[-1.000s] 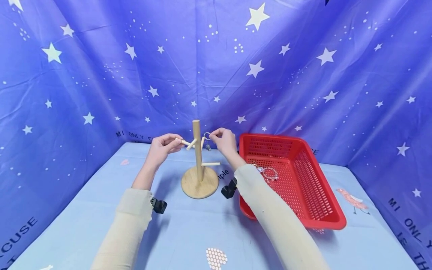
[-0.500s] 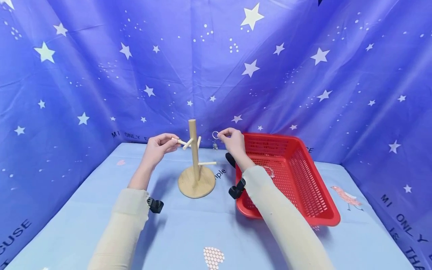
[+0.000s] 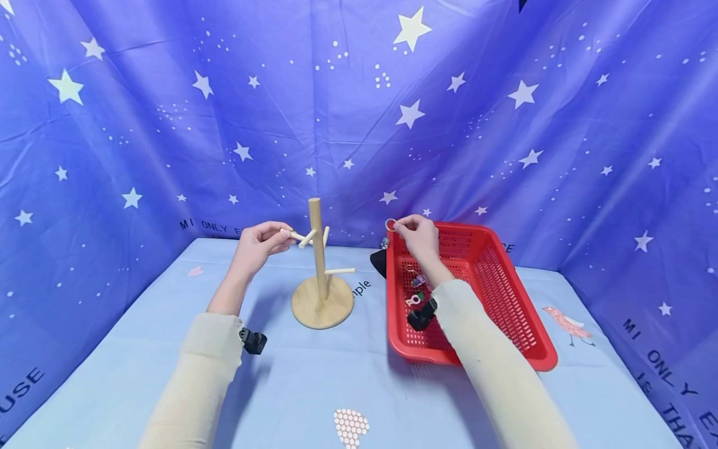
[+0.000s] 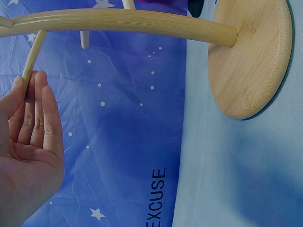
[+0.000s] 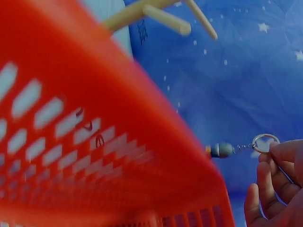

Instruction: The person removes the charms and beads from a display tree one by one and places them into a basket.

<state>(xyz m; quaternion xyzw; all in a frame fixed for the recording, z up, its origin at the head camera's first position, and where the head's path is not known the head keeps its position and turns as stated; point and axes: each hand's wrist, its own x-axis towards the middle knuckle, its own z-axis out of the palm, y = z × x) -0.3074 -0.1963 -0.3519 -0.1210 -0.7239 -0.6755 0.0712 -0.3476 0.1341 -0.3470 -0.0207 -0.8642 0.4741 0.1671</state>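
Observation:
My left hand (image 3: 259, 245) pinches the end of a peg (image 4: 32, 59) on the wooden peg stand (image 3: 317, 249), which stands upright on its round base (image 4: 253, 56). Between the thumb and fingers of my right hand (image 3: 419, 239) is the metal ring of a keychain (image 5: 266, 143). A short chain and a dark greenish charm (image 5: 222, 150) hang from that ring, close by the rim of the red basket (image 3: 395, 324). In the head view the right hand is over the basket's back left corner.
Inside the basket lie several small trinkets, among them a purple charm (image 3: 418, 280) and a pale one with green (image 3: 415, 299). A black object (image 3: 379, 263) sits behind the basket's left side. A starry blue curtain (image 3: 269, 125) backs the table.
My right hand has moved right, away from the stand to above the basket's edge, carrying the keychain with it. The left hand keeps its pinch on the peg.

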